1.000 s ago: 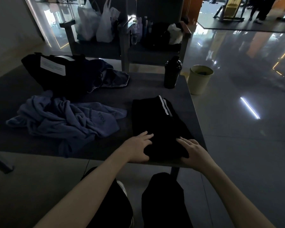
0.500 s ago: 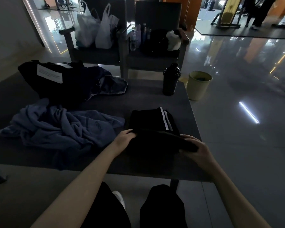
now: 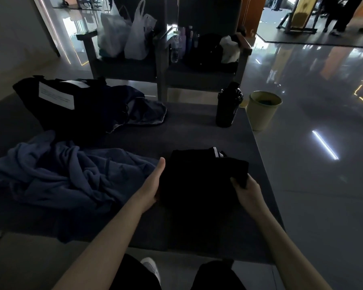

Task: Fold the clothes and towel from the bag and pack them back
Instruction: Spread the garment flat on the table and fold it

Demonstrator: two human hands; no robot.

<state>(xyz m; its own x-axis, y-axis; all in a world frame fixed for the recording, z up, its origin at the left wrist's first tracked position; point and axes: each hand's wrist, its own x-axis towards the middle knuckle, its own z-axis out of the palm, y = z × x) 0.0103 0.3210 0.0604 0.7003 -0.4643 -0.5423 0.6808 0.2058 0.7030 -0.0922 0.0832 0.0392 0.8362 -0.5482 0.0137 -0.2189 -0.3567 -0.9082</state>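
Head view
Table [image 3: 187,132]: dark and flat, it fills the middle of the view; the person sits at its near edge.
Black garment [image 3: 201,181]: folded into a thick block, it lies on the table's near right part. A bit of white stripe [image 3: 217,152] shows at its far end.
Left hand [image 3: 152,187]: set against the garment's left edge, above the table's near part. The thumb is straight and points away from the person. The fingers are hidden by the cloth, so I cannot tell whether they grip it.
Right hand [image 3: 248,191]: at the garment's right near corner, close to the table's right edge. The thumb lies on top of the cloth and the fingers go under it, pinching the fold.
Blue cloth [image 3: 57,174]: crumpled and unfolded, it is spread over the table's near left part, and its edge reaches the left hand.
Black bag [image 3: 88,107]: slumped on the table's far left part, with a white label [image 3: 56,96] on its side.
Dark blue garment [image 3: 147,114]: it spills from the bag's mouth toward the table's middle.
Bottle [image 3: 228,105]: black and upright, it stands at the table's far right corner.
Bin [image 3: 262,109]: pale, it stands on the floor just beyond the table's far right corner.
Chairs [image 3: 208,74]: two stand side by side past the table's far edge. The left one holds white plastic bags [image 3: 124,36].
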